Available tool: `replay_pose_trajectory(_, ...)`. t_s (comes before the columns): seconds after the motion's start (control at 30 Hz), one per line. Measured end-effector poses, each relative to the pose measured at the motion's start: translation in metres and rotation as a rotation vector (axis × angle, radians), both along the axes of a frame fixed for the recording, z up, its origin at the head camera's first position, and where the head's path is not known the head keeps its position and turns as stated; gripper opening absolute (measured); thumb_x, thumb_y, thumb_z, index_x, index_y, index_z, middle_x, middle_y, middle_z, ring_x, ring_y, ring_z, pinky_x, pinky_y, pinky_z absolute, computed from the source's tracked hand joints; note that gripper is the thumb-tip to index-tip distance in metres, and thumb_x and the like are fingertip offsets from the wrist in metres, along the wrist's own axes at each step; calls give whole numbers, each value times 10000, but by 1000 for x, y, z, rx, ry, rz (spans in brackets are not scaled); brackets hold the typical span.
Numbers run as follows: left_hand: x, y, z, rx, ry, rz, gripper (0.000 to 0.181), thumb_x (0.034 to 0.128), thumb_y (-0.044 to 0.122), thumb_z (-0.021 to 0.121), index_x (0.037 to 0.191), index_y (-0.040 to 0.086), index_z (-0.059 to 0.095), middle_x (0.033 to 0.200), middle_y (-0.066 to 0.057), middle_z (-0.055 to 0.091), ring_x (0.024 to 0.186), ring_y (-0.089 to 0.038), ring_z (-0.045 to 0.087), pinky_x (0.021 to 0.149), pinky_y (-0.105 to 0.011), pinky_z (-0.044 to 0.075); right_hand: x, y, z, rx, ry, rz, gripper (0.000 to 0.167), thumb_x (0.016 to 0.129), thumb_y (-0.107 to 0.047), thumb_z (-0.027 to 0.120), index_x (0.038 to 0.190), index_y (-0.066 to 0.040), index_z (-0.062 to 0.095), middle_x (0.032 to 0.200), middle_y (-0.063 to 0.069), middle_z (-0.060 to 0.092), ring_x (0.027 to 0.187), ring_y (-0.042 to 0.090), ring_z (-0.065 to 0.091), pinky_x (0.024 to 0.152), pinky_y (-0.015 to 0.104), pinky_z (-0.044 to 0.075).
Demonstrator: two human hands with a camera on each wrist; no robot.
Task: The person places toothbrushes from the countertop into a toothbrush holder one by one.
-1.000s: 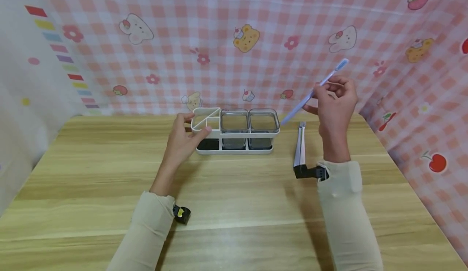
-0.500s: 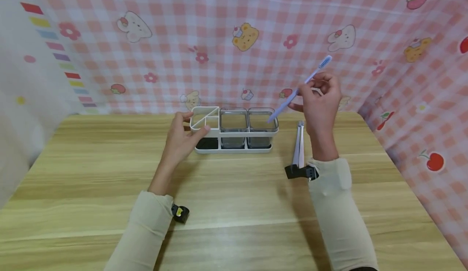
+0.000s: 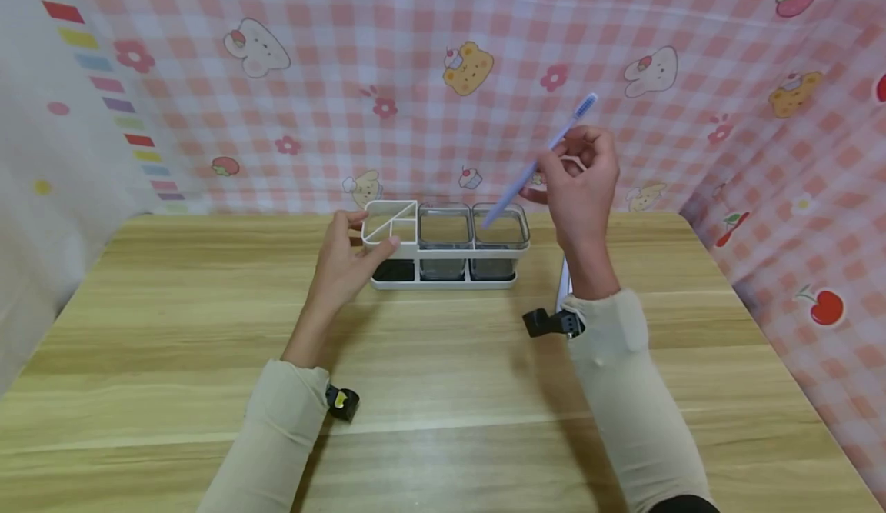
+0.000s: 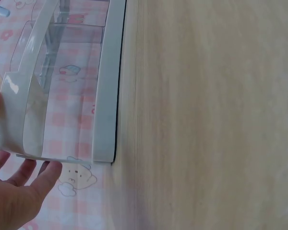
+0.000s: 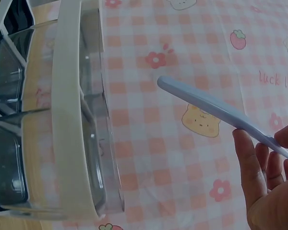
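Note:
A white toothbrush holder [image 3: 453, 254] stands on the table, with a divided section at its left end and two clear cups beside it. My left hand [image 3: 346, 255] grips the divided end, thumb on the front rim and fingertips against the side, as the left wrist view shows. Between the thumb and fingers of my right hand [image 3: 581, 190], a lavender toothbrush [image 3: 515, 186] is pinched at a slant, bristles up. In the head view its handle end overlaps the opening of the right cup [image 3: 491, 269]. From the right wrist, the handle [image 5: 206, 103] appears apart from the holder.
A slim pale lavender and white item [image 3: 564, 286] lies on the wooden table [image 3: 443, 374], mostly hidden behind my right wrist. Close behind the holder hangs a pink checked cloth [image 3: 415, 136], which continues along the right side.
My right hand has moved left with the toothbrush, bringing the handle end from beside the holder to over the right cup. The left hand keeps its grip on the holder.

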State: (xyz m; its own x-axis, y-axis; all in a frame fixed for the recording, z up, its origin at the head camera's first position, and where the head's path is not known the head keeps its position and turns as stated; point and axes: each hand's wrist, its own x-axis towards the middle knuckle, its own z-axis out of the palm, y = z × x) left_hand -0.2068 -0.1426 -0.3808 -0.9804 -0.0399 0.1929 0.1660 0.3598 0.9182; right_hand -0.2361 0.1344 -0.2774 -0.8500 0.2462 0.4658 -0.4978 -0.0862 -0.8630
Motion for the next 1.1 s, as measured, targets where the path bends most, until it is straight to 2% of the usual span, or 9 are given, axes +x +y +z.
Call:
replay_pose_trajectory(0.47,-2,0,-1,-7,12,-8,694,898,343,759,1401,-1,428,1304,-202,489,1104,-337,544,908,-450,509,-7,-24,-6,58,-32,68,234,932,22,626,1061,-84,464,914,74,505,734,192,630,557,327,596)
replay_pose_trajectory(0.8,-2,-2,-3,2,-7,-12,697,905,349,752,1410,0,421,1307,-209,491,1111,-341,545,917,-452,502,-9,-46,-15,19,-54,134,232,931,53,601,1053,-82,457,939,77,484,741,188,622,562,331,598)
replay_pose_trajectory(1.1,-3,0,-2,-1,2,-13,700,906,340,752,1412,-6,414,1287,-199,490,1113,-346,542,951,-459,489,-10,-59,-14,55,-65,129,240,939,11,620,1071,-91,447,977,67,469,784,173,588,587,346,604)
